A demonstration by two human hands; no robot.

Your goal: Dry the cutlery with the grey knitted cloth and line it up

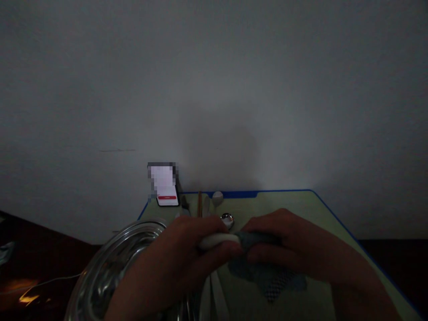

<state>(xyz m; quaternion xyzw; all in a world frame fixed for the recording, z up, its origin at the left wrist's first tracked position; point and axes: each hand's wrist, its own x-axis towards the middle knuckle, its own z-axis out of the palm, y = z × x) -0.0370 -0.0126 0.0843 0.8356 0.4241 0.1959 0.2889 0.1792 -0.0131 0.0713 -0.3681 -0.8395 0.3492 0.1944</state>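
Observation:
My left hand [187, 258] is closed around a pale, smooth, rounded object [219, 240]; its kind is hard to tell in the dim light. My right hand [287, 240] pinches a grey-blue cloth [284, 276] with a checked patch against that object's right end. The cloth's loose part hangs below my right fingers. Just beyond my hands are a shiny metal spoon [227, 220] and a paler spoon [217, 198]. Long utensil handles [214, 294] show beneath my hands, partly covered by them.
A large shiny metal bowl [110, 258] stands at the left, partly behind my left forearm. A lit phone [167, 191] leans against the wall [214, 80]. Brown chopsticks [199, 203] and a dark utensil [184, 203] lie near the back of the blue-edged table [287, 200].

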